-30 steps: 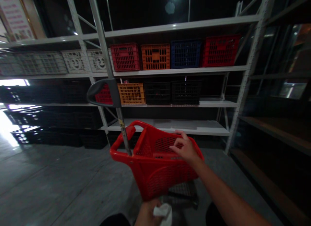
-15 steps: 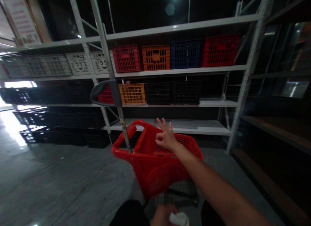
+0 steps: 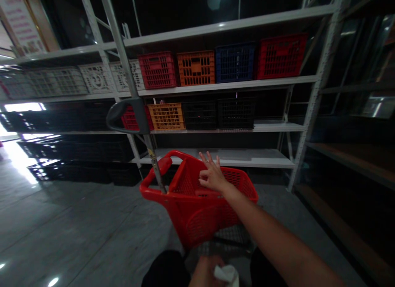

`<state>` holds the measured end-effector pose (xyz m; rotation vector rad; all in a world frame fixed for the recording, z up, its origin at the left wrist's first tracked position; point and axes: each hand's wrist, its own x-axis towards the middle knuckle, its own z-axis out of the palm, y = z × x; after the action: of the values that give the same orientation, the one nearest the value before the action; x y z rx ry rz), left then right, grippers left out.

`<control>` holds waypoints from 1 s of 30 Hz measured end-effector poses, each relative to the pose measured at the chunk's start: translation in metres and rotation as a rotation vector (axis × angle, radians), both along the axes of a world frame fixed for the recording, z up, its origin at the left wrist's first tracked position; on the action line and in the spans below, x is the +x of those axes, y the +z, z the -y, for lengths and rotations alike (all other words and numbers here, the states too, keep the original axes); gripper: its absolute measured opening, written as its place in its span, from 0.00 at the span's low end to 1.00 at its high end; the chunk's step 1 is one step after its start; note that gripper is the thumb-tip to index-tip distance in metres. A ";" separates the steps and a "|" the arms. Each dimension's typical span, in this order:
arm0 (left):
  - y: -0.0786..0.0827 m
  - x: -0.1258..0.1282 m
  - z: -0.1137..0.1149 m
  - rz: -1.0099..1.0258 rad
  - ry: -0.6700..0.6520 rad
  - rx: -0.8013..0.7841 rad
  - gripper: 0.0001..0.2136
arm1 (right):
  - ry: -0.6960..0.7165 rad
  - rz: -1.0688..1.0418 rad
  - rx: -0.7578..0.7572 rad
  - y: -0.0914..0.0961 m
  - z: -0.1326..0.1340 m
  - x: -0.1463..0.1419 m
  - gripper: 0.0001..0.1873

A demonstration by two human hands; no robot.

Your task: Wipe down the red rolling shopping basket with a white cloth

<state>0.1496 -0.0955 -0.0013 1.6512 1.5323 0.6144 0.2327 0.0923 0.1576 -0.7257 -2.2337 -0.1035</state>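
My right hand [image 3: 212, 176] reaches out over the basket of a red shopping cart [image 3: 197, 225]. Three of its fingers are spread upward, while the thumb and index finger curl toward each other with nothing visible between them. Low at the bottom edge, my left hand [image 3: 206, 272] is closed on a crumpled white cloth [image 3: 227, 274] between my knees; its fingers are partly hidden and blurred. The cart has a red handle at its left end, and a metal pole [image 3: 123, 60] with a dark grey grip [image 3: 128, 116] rises there.
Behind the cart stands a white metal shelf rack [image 3: 234, 86]. It bears plastic crates: red, an orange crate [image 3: 196, 68], a blue crate [image 3: 235, 64], black, and white ones at left. Darker shelving [image 3: 348, 155] stands on the right. Grey floor [image 3: 77, 221] extends left.
The view has shifted slightly, so the shelves and crates sit a little higher and the pole farther left. Both hands keep nearly the same pose.
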 end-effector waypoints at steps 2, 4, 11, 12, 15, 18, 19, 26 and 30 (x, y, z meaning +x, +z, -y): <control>0.000 -0.002 0.001 0.037 0.020 0.035 0.08 | 0.009 -0.008 -0.029 -0.003 0.001 0.001 0.05; 0.002 -0.004 0.000 0.099 0.017 0.073 0.07 | 0.031 -0.021 -0.076 -0.010 0.004 0.004 0.06; 0.012 -0.016 -0.010 0.231 0.246 0.213 0.07 | 0.301 -0.351 -0.680 -0.089 0.063 0.025 0.11; 0.013 -0.019 -0.011 0.276 0.278 0.200 0.08 | 0.328 -0.441 -0.797 -0.106 0.076 0.027 0.13; 0.010 -0.024 -0.014 0.437 0.331 0.165 0.14 | 0.360 -0.656 -1.123 -0.154 0.114 0.030 0.22; 0.003 -0.027 -0.014 0.560 0.346 0.114 0.18 | 0.400 -0.745 -1.266 -0.182 0.136 0.032 0.25; 0.001 -0.027 -0.014 0.579 0.347 0.100 0.19 | 0.391 -0.761 -1.286 -0.186 0.139 0.034 0.25; 0.013 -0.038 -0.009 0.522 0.440 0.151 0.20 | 0.065 -0.765 -1.150 -0.158 0.138 0.042 0.21; 0.032 -0.044 -0.008 0.581 0.367 0.116 0.20 | -0.037 -0.527 -0.923 -0.144 0.143 0.041 0.15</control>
<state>0.1056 -0.0876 0.0304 1.1228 1.3755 1.2735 0.2738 -0.0506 0.0137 -1.1015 -1.6793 1.0389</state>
